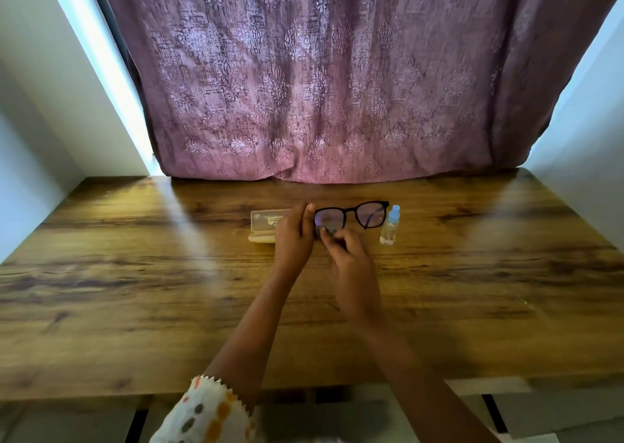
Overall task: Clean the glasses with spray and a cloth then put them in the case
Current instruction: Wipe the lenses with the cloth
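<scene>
Black-framed glasses (363,213) are held up above the wooden table (135,274), lenses facing me. My left hand (294,236) grips their left end at the hinge. My right hand (351,260) pinches a small grey cloth (327,230) against the lower part of the left lens. A small clear spray bottle (390,226) with a pale blue cap stands upright just right of the glasses. An open beige glasses case (266,223) lies behind my left hand, partly hidden by it.
A purple patterned curtain (320,88) hangs down to the table's far edge. White walls (40,122) close in on both sides. The table's near edge (101,393) runs below my forearms.
</scene>
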